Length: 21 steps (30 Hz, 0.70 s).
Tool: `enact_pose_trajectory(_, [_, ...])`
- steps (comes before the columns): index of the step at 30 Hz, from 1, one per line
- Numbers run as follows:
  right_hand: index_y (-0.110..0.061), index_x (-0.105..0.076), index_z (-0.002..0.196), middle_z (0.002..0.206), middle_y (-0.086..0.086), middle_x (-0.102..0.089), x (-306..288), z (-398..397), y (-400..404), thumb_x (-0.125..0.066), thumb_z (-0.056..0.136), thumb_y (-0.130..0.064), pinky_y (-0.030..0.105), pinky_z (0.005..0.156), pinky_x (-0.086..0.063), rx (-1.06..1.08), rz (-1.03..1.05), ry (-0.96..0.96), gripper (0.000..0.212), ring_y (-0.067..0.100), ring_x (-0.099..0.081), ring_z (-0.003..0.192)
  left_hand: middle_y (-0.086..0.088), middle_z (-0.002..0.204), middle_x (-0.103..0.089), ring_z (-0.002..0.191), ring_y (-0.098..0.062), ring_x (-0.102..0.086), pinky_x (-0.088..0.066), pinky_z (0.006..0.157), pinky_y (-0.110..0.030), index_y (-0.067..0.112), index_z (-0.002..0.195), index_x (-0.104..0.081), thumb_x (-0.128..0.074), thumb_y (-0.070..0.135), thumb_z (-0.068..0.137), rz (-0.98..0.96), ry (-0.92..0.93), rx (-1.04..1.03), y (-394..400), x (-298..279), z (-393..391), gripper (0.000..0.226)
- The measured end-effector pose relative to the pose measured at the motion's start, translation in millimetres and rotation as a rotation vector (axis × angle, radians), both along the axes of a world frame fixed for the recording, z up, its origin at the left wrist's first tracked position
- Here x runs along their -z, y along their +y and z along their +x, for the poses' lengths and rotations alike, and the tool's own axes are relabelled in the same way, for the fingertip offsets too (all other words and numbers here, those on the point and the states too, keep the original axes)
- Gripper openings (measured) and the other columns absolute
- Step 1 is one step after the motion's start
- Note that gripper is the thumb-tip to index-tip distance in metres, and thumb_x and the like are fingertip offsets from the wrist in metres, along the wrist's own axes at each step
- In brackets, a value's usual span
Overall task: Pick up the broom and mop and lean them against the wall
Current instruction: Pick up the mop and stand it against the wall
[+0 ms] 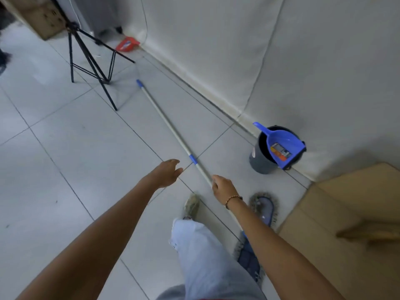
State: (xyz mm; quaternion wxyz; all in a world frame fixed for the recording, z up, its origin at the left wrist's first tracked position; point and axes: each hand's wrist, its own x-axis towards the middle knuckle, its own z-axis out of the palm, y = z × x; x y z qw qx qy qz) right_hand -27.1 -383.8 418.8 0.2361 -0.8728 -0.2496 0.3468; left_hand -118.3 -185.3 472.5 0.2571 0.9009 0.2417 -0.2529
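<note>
Right hand [223, 187] wrapped around the mop handle [166, 120], low on the pole, just below the blue collar [193, 159]; a bead bracelet [232, 199] on that wrist. Left hand [167, 172] free, fingers loosely spread and curved, reaching toward the same pole near the collar but apart from it. Handle slanting away across the tiled floor [75, 148] toward a blue end cap [139, 82] close to the feet of a black tripod [91, 59]; whether that far end touches the tiles cannot be told. Mop head [263, 207], flat, blue and fringed, down on the floor beside the right forearm, partly hidden by it. Red dustpan-like thing [127, 43] by the far wall [216, 50], too small to name for certain. Grey bucket [258, 160] with a blue dustpan [283, 146] standing in it, against the wall base. Cardboard [350, 202] at the right. Shoe [191, 205] and pale trouser leg [201, 256] below.
</note>
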Motion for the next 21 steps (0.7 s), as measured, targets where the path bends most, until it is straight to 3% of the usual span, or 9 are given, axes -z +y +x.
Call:
enact_pose_trajectory(5, [0.004, -0.054, 0.106, 0.110, 0.029, -0.062, 35, 50, 61, -0.039, 0.095, -0.013, 0.041, 0.083, -0.050, 0.066, -0.138, 0.125, 0.026, 0.039, -0.060, 0.099, -0.019, 0.148, -0.040, 0.135, -0.034, -0.039, -0.030, 0.114, -0.042, 0.002, 0.144, -0.028, -0.034, 0.032, 0.100, 0.027, 0.116, -0.046, 76, 29, 57, 0.054])
enact_pose_trajectory(9, [0.002, -0.055, 0.112, 0.114, 0.026, -0.063, 36, 91, 95, -0.036, 0.096, -0.013, 0.036, 0.080, -0.049, 0.086, -0.182, 0.158, 0.030, 0.037, -0.061, 0.101, -0.020, 0.146, -0.042, 0.134, -0.035, -0.040, -0.032, 0.113, -0.043, 0.002, 0.143, -0.030, -0.035, 0.030, 0.099, 0.010, 0.099, -0.042, 108, 38, 100, 0.053])
enact_pose_trajectory(14, [0.000, -0.053, 0.124, 0.123, 0.023, -0.061, 39, 145, 122, -0.036, 0.097, -0.012, 0.038, 0.094, -0.050, 0.126, -0.187, 0.160, 0.035, 0.034, -0.058, 0.112, -0.018, 0.147, -0.042, 0.135, -0.033, -0.039, -0.030, 0.113, -0.041, 0.004, 0.144, -0.031, -0.037, 0.032, 0.099, -0.061, 0.127, 0.001, 150, 58, 148, 0.053])
enact_pose_trajectory(21, [-0.003, -0.047, 0.132, 0.137, 0.020, -0.053, 101, 202, 131, -0.042, 0.095, -0.011, 0.040, 0.104, -0.046, 0.171, -0.331, 0.295, 0.038, 0.033, -0.052, 0.123, -0.013, 0.144, -0.047, 0.130, -0.030, -0.046, -0.035, 0.106, -0.033, 0.010, 0.142, -0.036, -0.041, 0.036, 0.097, -0.220, 0.246, -0.234, 202, 133, 212, 0.052])
